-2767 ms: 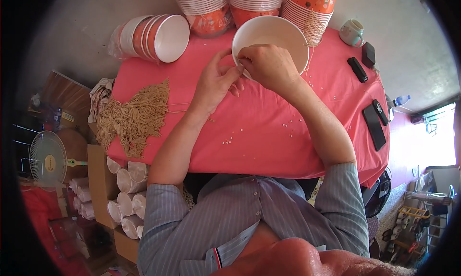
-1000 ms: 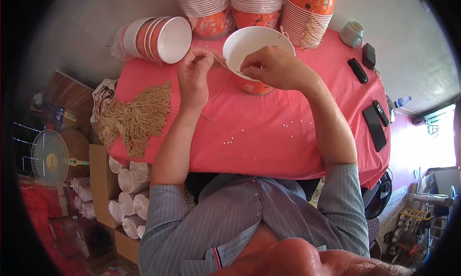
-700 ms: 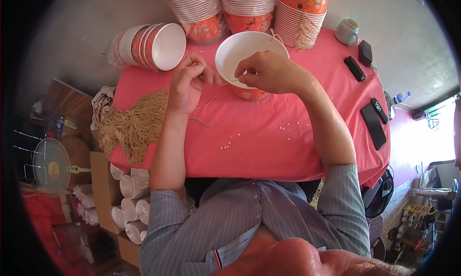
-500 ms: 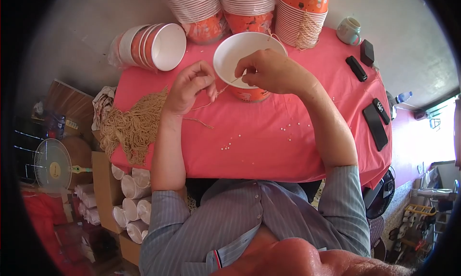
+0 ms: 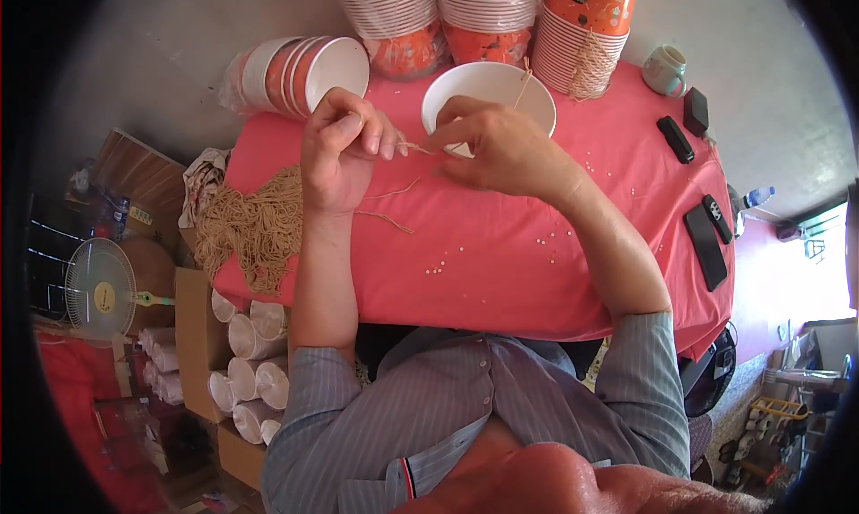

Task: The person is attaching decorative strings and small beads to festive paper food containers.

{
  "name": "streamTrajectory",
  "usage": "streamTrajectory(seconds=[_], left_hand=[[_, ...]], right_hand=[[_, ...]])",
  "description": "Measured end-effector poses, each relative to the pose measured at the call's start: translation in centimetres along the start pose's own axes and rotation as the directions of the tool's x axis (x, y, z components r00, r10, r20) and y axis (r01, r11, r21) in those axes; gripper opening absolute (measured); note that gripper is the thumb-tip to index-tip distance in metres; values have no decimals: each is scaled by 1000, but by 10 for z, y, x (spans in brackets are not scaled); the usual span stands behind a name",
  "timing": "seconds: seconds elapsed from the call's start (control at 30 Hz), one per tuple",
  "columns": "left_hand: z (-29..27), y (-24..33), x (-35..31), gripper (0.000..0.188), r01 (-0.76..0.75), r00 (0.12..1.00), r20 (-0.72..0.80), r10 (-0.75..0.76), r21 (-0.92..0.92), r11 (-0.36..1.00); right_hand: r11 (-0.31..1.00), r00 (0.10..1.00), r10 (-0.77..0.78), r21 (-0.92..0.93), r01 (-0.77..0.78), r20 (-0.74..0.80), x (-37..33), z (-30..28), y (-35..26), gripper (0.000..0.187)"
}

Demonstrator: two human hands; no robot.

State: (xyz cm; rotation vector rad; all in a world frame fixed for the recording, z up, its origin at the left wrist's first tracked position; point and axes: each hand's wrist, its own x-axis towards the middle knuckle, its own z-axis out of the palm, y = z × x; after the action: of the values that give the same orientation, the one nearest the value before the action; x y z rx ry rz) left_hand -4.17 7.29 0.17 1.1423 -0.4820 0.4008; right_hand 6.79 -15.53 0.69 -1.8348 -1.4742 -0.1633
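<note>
A thin tan cord [image 5: 414,146] stretches between my two hands above the pink-covered table. My left hand [image 5: 338,152] has its fingertips curled together on one end of it. My right hand [image 5: 506,147] grips the other end, its fingertips partly hidden. Loose cord tails [image 5: 386,217] hang beside my left wrist. Behind my right hand stands a white-lined paper bucket [image 5: 488,77], a strand of cord over its far rim. A heap of tan cords [image 5: 255,223] lies left of my left forearm.
Small white beads [image 5: 437,268] are scattered over the pink tablecloth [image 5: 501,304]. Stacked orange-and-white buckets [image 5: 582,53] line the back; more buckets [image 5: 335,71] lie on their sides at left. A mug [image 5: 664,69] and a black phone [image 5: 705,246] sit at right.
My right hand has come away from over the bucket's opening toward me. My left hand has risen slightly, and the cord now runs short between both hands. The view has shifted a little.
</note>
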Motion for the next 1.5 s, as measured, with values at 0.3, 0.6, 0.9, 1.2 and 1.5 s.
streamTrajectory(seconds=[0.3,0.6,0.9,1.2,1.5], left_hand=[[-28,-11,2,59,-98,993,-51,111,219,971],[13,-7,-5,50,-63,988,112,-108,924,378],[9,-8,-5,21,110,969,5,-247,886,451],[-14,-13,-2,27,93,987,-20,-161,882,462],[-14,-35,-7,22,238,930,-19,-368,793,560]], right_hand=[[997,996,73,0,-73,-56,5,1,0,14],[987,996,81,-133,-85,-42,1,5,-6,12],[985,994,78,-146,-88,-74,1,5,3,14],[970,994,51,-233,-73,-99,2,6,5,11],[951,988,89,-285,-123,-129,3,6,11,17]])
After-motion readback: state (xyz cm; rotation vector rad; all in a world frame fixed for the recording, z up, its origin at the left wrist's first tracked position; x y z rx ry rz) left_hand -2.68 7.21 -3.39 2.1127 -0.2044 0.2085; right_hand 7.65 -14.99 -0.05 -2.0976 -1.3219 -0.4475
